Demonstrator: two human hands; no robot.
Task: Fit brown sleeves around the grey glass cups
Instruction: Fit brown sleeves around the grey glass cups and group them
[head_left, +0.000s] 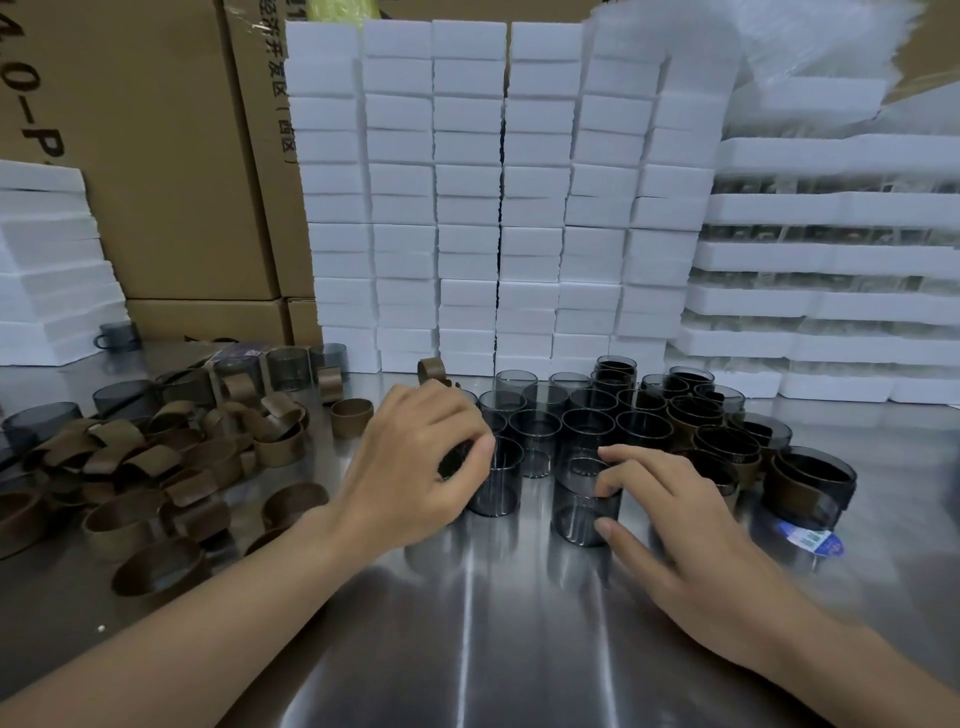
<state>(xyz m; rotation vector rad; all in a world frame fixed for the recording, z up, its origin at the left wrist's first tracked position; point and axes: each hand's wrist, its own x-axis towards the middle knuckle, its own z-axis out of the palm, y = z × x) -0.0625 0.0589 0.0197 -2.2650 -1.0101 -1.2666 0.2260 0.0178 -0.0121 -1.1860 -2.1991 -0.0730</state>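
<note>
Since both hands grip bare cups and neither holds a sleeve, I judge this the fetching step. The left hand (415, 467) curls its fingers over the rim of the left cup (496, 493). The right hand (675, 525) pinches the right cup (582, 514), fingertips on its rim and thumb against its wall. Both cups stand upright on the counter (493, 623), at the front of the bare grey cups (535, 431). Next, a brown ring from the sleeve pile (156, 467) on the left must be slid around a cup, which likely calls for freeing one hand. Every cup looks empty. Sleeved cups (802, 493) stand at the right. The foam trays (831, 254) behind seem to hold glassware, too blurred to tell.
</note>
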